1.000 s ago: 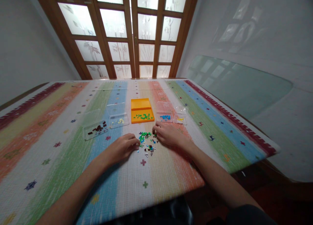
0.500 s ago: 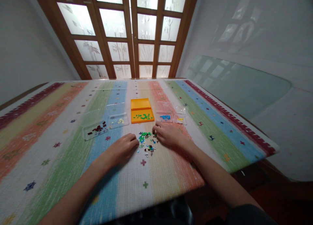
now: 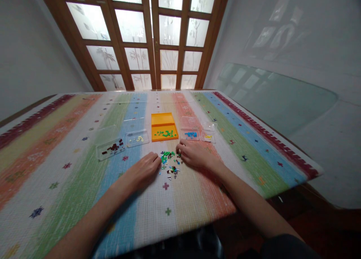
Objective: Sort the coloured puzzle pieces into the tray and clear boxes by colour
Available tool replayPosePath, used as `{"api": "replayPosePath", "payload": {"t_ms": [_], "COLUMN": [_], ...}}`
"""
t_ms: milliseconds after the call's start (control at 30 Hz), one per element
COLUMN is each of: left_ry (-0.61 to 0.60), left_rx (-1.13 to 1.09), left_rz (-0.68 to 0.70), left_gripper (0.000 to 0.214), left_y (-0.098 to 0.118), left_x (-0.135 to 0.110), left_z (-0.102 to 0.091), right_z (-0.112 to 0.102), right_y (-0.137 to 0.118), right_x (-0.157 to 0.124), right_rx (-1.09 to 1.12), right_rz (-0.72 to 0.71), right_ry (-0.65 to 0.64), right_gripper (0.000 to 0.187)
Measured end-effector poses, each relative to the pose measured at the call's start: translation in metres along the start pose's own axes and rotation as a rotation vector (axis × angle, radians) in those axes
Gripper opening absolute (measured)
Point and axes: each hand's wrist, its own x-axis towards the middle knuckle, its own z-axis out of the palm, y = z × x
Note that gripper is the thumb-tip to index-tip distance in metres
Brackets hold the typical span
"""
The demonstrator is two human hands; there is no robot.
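Note:
A loose pile of tiny mixed building bricks (image 3: 168, 159), green, blue, brown and grey, lies on the cloth between my hands. My left hand (image 3: 148, 167) rests at the pile's left edge with its fingers curled together; whatever they may hold is hidden. On the right, my right hand (image 3: 191, 153) is bent over the pile's upper right edge, fingers pinched near dark brown pieces. Beyond the pile stands an open orange case (image 3: 165, 139) with green pieces (image 3: 167, 133) inside.
Left of the orange case are clear boxes, one with dark brown pieces (image 3: 114, 147), one with pale yellow pieces (image 3: 139, 138). To its right, clear boxes hold blue pieces (image 3: 191, 135) and yellow pieces (image 3: 208, 136). A striped cloth (image 3: 152, 214) covers the table.
Both hands stay almost where they were at the edges of the pile. The whole view has shifted very slightly.

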Motion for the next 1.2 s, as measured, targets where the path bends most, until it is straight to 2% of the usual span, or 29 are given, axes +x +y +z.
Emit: {"api": "replayPosePath", "payload": {"t_ms": [167,300,500,667,900,1200], "left_ry": [0.009,0.090,0.378,0.459,0.466,0.439], "left_rx": [-0.005,-0.103,-0.078,-0.011,0.061,0.123], "left_rz": [-0.010,-0.036,-0.324,-0.494,-0.490,-0.427], "left_gripper": [0.021,0.015,0.010,0.010,0.012,0.025], "left_y": [-0.003,-0.015,-0.046,-0.069,-0.090,-0.097], "left_x": [0.001,0.000,-0.004,-0.005,-0.005,-0.012], "left_z": [0.002,-0.008,-0.034,-0.036,-0.023,-0.019], "right_z": [-0.001,-0.003,-0.001,0.002,0.002,0.004], "right_y": [-0.001,-0.001,0.000,0.001,0.002,0.003], "right_x": [0.000,0.000,0.001,0.001,0.001,0.000], "right_rx": [-0.005,0.001,-0.010,0.002,-0.004,-0.009], "right_rz": [-0.003,-0.003,-0.004,-0.015,-0.032,-0.033], "right_ry": [0.003,-0.008,-0.026,0.001,0.005,0.015], "right_gripper": [0.019,0.019,0.019,0.019,0.021,0.019]}}
